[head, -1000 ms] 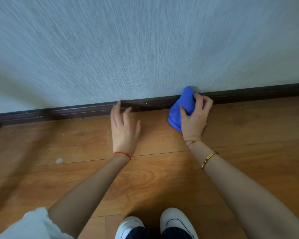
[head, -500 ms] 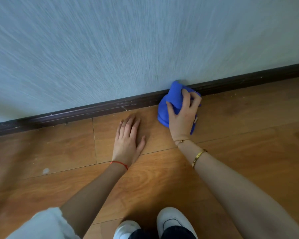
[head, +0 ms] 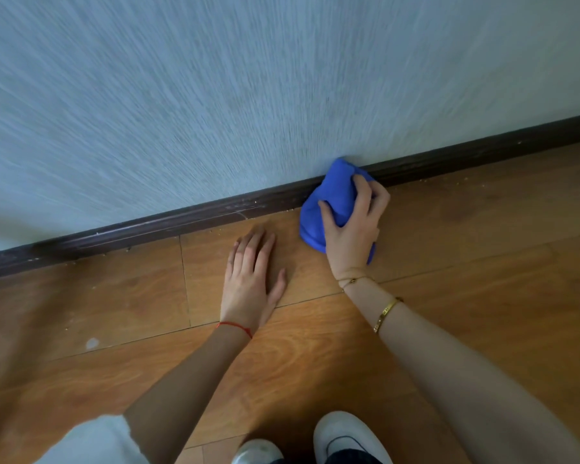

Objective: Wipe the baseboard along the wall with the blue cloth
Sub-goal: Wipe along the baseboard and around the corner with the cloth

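Observation:
A dark brown baseboard runs along the foot of a pale blue textured wall, rising from lower left to upper right. My right hand is shut on a bunched blue cloth, whose top end presses against the baseboard while its lower part rests on the floor. My left hand lies flat on the wooden floor just left of the cloth, fingers together and pointing at the baseboard, holding nothing. Part of the baseboard is hidden behind the cloth.
Wooden plank floor spreads in front of the wall, with small crumbs along the baseboard's foot and a pale spot at the left. My white shoes show at the bottom edge.
My left hand dropped from near the baseboard and now lies flat on the floor. The view shifted, so the baseboard slopes more. The cloth stays pressed to the baseboard in my right hand.

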`<state>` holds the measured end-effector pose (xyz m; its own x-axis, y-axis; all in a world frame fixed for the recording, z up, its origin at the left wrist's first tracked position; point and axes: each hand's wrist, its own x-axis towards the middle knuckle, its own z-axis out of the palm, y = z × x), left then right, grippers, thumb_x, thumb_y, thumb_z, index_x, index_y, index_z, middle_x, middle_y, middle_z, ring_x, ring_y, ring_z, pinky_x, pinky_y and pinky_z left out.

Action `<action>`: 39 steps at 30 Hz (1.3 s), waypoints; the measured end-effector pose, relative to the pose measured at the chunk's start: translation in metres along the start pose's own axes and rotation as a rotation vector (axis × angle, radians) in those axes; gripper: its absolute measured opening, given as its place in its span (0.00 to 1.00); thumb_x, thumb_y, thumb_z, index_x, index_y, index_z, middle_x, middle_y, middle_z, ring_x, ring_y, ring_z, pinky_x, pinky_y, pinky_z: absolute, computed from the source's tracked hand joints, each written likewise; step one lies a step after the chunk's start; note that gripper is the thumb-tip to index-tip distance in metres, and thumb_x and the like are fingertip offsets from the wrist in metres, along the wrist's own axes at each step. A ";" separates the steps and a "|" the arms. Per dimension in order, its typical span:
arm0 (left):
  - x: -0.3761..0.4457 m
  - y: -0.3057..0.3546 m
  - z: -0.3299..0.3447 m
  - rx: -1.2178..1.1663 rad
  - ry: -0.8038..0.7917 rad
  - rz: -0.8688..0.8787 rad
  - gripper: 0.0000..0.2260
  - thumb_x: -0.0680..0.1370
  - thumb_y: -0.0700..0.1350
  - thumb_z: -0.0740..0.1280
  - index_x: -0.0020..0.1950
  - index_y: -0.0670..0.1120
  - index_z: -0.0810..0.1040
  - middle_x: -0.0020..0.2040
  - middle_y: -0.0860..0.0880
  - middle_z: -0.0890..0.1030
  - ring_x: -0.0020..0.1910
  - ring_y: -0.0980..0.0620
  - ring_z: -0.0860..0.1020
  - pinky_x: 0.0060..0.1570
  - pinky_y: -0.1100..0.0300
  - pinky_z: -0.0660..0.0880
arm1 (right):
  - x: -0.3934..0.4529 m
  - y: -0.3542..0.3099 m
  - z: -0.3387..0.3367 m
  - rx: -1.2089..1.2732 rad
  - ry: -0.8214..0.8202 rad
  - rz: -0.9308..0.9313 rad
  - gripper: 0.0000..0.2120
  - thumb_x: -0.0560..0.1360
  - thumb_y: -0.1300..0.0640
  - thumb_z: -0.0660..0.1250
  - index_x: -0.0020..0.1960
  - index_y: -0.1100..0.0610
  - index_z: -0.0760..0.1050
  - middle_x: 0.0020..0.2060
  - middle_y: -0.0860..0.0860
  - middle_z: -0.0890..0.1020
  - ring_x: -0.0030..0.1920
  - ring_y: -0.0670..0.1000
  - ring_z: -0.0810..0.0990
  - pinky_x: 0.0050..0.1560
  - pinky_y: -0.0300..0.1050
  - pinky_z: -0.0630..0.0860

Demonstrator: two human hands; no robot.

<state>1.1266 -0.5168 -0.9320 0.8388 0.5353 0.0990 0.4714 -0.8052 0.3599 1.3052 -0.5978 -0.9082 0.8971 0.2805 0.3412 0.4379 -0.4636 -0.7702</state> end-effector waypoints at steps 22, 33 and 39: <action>0.021 0.020 -0.003 -0.036 -0.092 0.148 0.26 0.82 0.54 0.60 0.77 0.43 0.66 0.76 0.43 0.67 0.78 0.45 0.61 0.76 0.45 0.60 | 0.037 0.035 -0.042 0.061 0.216 0.161 0.16 0.73 0.60 0.73 0.55 0.64 0.72 0.58 0.61 0.71 0.57 0.54 0.75 0.60 0.40 0.74; 0.037 0.044 0.018 -0.044 -0.123 0.129 0.27 0.81 0.56 0.57 0.77 0.43 0.66 0.76 0.42 0.67 0.77 0.42 0.62 0.76 0.45 0.60 | 0.030 0.028 -0.042 -0.002 0.002 0.031 0.17 0.74 0.60 0.72 0.58 0.63 0.70 0.59 0.58 0.70 0.56 0.55 0.75 0.57 0.48 0.77; 0.035 0.046 0.017 -0.043 -0.159 0.099 0.28 0.82 0.57 0.56 0.78 0.45 0.64 0.78 0.44 0.64 0.78 0.44 0.59 0.75 0.42 0.61 | 0.071 0.059 -0.077 -0.100 0.110 0.186 0.20 0.73 0.61 0.72 0.62 0.62 0.70 0.61 0.58 0.70 0.58 0.54 0.75 0.59 0.49 0.77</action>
<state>1.1826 -0.5396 -0.9276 0.9145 0.4045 -0.0109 0.3755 -0.8382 0.3955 1.3991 -0.6704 -0.8879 0.9613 0.0918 0.2599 0.2636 -0.5813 -0.7698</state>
